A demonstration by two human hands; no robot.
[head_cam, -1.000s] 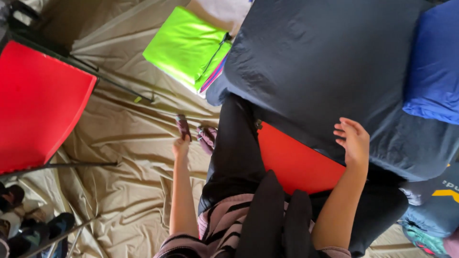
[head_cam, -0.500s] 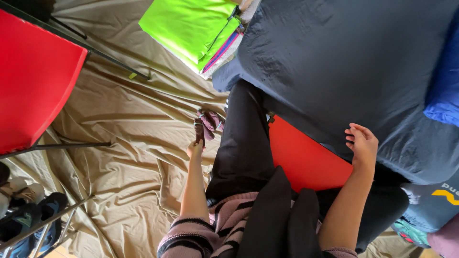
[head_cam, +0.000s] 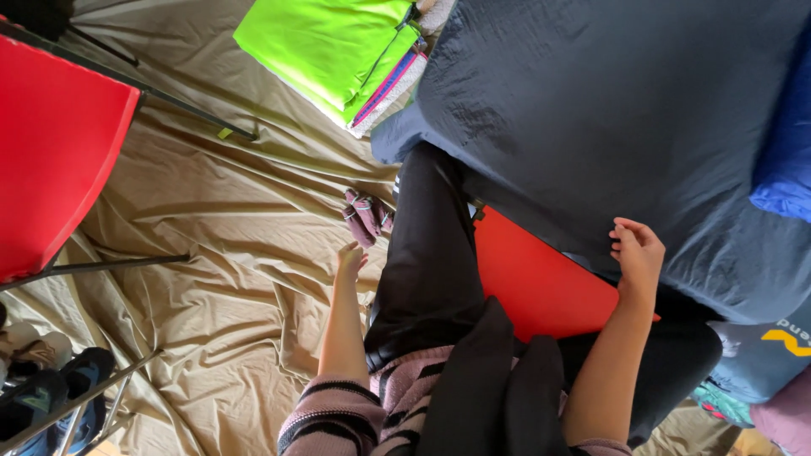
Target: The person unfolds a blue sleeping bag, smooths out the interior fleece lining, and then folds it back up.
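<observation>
Wrinkled tan sheeting [head_cam: 211,253] covers the whole floor, creased into long folds as though spread loosely to keep the ground clean. At nine o'clock a red chair [head_cam: 59,143] stands on thin dark metal legs, and down at seven o'clock some dark shoes [head_cam: 51,397] lie beside another metal frame, pushed out of the way. Up at twelve o'clock a folded lime-green garment [head_cam: 329,46] sits on top of a small stack of cloth, set aside neatly.

Near the middle, the seated person's left hand [head_cam: 348,260] hangs low beside the black trouser leg [head_cam: 431,262], arm straight down, fingers loosely spread and empty; nothing is in its grasp. Just above it, at its one o'clock and close but apart, lies a small maroon glove with pale stripes [head_cam: 367,217] on the sheeting.

Further right, a red board [head_cam: 541,283] rests on the person's lap, partly tucked beneath the big dark grey padded quilt [head_cam: 625,127] that drapes down from the upper right, seemingly as a firm base under the cloth. The right hand [head_cam: 638,257] is raised with the forearm angled up, fingers curled at the quilt's lower edge; whether it actually pinches the fabric I cannot tell. At three o'clock a blue cloth [head_cam: 786,160] lies over the quilt.
</observation>
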